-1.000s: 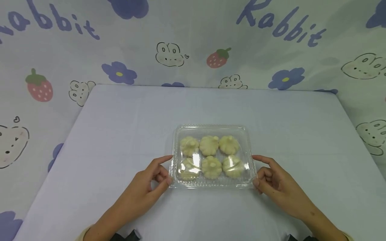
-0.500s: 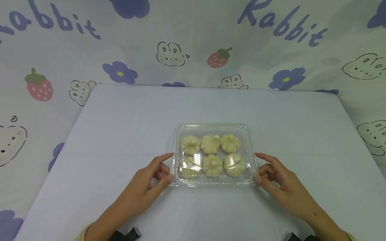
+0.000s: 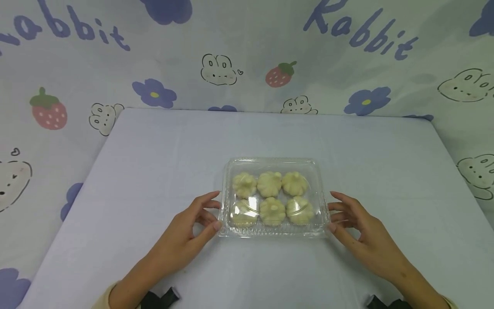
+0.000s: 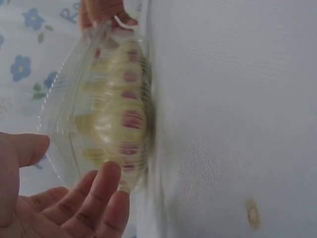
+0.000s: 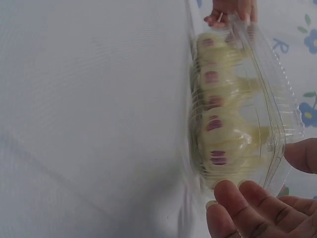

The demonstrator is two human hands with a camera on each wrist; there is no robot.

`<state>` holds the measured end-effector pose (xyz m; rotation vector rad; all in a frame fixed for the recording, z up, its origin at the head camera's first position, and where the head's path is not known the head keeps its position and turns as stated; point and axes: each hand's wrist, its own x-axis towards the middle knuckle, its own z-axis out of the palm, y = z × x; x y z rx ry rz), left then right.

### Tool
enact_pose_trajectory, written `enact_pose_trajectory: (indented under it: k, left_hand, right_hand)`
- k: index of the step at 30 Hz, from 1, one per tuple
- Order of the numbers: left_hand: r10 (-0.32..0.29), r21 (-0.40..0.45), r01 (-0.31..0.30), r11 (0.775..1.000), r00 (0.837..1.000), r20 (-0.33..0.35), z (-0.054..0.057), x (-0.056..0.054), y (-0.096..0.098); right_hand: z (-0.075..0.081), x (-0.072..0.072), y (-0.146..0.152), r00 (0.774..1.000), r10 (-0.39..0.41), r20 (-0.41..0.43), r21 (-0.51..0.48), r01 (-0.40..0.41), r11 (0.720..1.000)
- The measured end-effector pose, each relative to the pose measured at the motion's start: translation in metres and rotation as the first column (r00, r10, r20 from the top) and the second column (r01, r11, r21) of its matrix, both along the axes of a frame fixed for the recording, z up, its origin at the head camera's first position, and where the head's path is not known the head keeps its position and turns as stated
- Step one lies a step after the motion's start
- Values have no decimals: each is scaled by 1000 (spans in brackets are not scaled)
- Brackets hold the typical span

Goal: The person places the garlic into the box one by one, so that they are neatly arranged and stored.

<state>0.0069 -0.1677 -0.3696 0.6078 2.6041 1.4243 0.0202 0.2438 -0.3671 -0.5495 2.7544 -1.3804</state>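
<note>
A clear plastic clamshell box (image 3: 273, 234) with its lid down rests on the white table. Inside lie pale yellow, lobed pieces shaped like garlic bulbs (image 3: 269, 184), in two rows. Purple-pink patches show on their sides in both wrist views. My left hand (image 3: 189, 236) is at the box's left side, thumb by the front corner and fingers loosely extended. At the opposite side, my right hand (image 3: 360, 238) mirrors it, fingers spread and relaxed, thumb tip right at the front corner. In the right wrist view, its fingertips (image 5: 230, 198) overlap the box wall.
A white cloth covers the table (image 3: 173, 150). Behind and beside it hangs a backdrop (image 3: 247, 43) printed with rabbits, strawberries and flowers. Dark wrist devices show at the bottom edge. A small brownish mark (image 4: 252, 214) is on the cloth in the left wrist view.
The box shifted slightly away from the person, then came to rest. The fingers of both hands have loosened and spread at its sides, the index fingers drawing off the walls.
</note>
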Motion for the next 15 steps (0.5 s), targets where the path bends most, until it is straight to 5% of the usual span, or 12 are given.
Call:
enact_pose_trajectory:
  k: [15]
  left_hand:
    - [21, 8, -21, 1000, 999, 48, -5, -16, 5]
  right_hand:
    - [-2, -16, 1, 999, -9, 47, 26, 7, 1000]
